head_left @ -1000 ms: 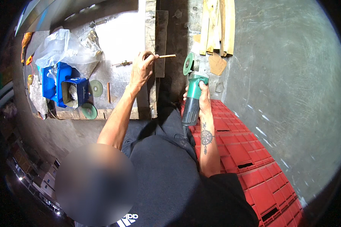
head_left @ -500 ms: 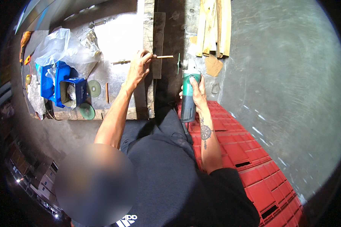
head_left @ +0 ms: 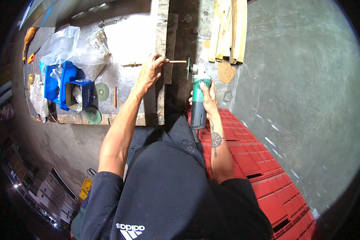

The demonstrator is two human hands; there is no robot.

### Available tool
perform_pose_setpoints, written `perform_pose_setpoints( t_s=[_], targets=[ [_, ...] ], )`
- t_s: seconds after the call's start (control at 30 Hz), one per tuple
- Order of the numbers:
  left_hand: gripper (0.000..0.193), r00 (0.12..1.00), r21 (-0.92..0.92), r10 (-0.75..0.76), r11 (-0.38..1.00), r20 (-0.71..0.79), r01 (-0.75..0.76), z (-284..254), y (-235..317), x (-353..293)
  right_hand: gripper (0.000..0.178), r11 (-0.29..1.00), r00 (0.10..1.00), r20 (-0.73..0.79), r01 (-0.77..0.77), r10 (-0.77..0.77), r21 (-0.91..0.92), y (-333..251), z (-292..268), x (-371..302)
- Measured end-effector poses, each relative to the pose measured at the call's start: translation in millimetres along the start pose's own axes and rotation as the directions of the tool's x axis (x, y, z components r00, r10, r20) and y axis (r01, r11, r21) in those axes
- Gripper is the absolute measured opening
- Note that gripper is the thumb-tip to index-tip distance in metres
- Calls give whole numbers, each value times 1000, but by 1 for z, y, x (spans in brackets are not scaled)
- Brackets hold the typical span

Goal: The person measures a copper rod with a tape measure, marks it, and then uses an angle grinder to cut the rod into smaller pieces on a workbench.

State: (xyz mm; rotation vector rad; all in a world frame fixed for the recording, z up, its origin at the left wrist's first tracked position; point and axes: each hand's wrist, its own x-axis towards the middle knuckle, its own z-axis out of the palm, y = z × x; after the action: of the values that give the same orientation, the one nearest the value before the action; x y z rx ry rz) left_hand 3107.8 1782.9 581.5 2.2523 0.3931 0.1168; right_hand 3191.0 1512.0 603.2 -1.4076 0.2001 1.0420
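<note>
My left hand [head_left: 150,72] is closed on a thin copper-coloured rod [head_left: 178,61], held level past the table's right edge. The rod's right end meets, or nearly meets, the green disc [head_left: 189,69] of an angle grinder; contact is too fine to tell. My right hand [head_left: 209,96] is wrapped round the grinder's green and black body [head_left: 198,110], its thumb on top. Left of my left hand, a darker thin piece [head_left: 130,65] continues the rod's line; whether it belongs to the rod is hidden by the hand. Another copper-coloured rod [head_left: 115,97] lies on the table.
On the table [head_left: 136,40] at left are a clear plastic bag [head_left: 64,46], blue containers [head_left: 52,88], two loose discs [head_left: 102,92] and an orange-handled tool [head_left: 29,36]. Wooden strips [head_left: 226,32] lie at far right. Red plastic slats [head_left: 252,160] cover the floor beside me.
My left hand has shifted slightly right, bringing the rod's end from a gap left of the disc up to it. The grinder has stayed nearly in place. The view has shifted slightly.
</note>
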Motion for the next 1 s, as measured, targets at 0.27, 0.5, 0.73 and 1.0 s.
perform_pose_setpoints(
  t_s=[0.27,0.5,0.73,1.0],
  targets=[
    [50,999,17,34,999,-30,-33,6,-8,1,46,1000,1000,10,-10,10,19,4,4,1],
    [53,999,33,44,999,-24,-43,4,-9,0,43,998,1000,3,-31,31,47,9,4,1],
    [57,999,30,34,999,-13,-33,5,-12,1,42,997,999,3,-46,46,56,13,4,0],
    [54,1000,26,23,999,-16,-23,5,-9,0,43,998,999,1,-43,43,52,11,6,0]
  ],
)
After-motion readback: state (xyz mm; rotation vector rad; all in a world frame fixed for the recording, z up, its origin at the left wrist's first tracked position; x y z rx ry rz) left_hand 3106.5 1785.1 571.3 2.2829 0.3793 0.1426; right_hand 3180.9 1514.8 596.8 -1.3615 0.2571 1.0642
